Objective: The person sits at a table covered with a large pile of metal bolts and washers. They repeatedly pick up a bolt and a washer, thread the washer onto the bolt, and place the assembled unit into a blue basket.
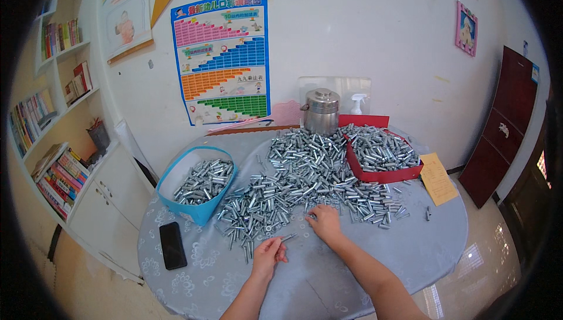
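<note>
My left hand (268, 256) is closed in a pinch around a metal anchor bolt (288, 238), whose end sticks out to the right just above the tablecloth. My right hand (325, 224) rests at the near edge of a big heap of silvery anchor bolts (299, 164), its fingertips pressed together. Whatever sits between those fingertips is too small to make out. Small rings like washers or nuts lie along the heap's near side. To the left, a light-blue box (205, 210) holds many more bolts, and a red box (384, 175) at the back right is full of them too.
A black phone (173, 245) lies at the table's left. Behind the heap stand a steel pot (321, 112) and a white spray bottle (358, 104). A yellow paper (438, 179) lies by the red box, near a few stray bolts (428, 213). The oval table (234, 290) has a grey cloth.
</note>
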`<act>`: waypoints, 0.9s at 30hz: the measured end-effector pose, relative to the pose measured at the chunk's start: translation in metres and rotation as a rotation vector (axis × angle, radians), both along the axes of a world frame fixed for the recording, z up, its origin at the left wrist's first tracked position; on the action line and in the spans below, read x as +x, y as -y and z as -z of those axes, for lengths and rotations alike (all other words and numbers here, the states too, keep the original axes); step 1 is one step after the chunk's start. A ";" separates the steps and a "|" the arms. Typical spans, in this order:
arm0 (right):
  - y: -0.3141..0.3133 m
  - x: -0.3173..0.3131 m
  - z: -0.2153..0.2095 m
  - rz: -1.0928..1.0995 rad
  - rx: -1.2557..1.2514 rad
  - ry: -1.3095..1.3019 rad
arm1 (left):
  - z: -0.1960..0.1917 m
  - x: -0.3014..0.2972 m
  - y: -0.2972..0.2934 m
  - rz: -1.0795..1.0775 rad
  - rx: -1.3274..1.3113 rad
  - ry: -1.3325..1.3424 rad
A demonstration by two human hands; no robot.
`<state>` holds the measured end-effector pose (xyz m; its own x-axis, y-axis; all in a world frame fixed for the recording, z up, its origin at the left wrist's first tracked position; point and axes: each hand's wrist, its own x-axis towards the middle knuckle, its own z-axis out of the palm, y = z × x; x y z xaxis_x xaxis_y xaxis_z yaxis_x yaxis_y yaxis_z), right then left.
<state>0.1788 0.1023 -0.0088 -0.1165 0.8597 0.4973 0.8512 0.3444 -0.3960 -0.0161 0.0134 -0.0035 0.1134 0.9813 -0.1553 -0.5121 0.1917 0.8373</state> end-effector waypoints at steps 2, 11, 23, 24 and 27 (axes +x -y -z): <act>0.000 0.007 0.006 -0.054 -0.058 -0.031 | 0.000 0.000 0.000 -0.005 -0.004 -0.006; 0.038 0.033 -0.005 -0.251 -0.084 -0.011 | 0.000 0.003 0.002 -0.002 -0.034 -0.033; 0.062 0.006 -0.020 -0.403 -0.794 -0.929 | 0.007 0.006 0.002 0.076 -0.050 -0.058; 0.062 0.005 -0.021 -0.406 -0.783 -0.924 | 0.005 0.006 0.003 0.076 -0.060 -0.057; 0.064 0.005 -0.021 -0.425 -0.749 -0.931 | 0.004 0.006 0.004 0.106 -0.075 -0.038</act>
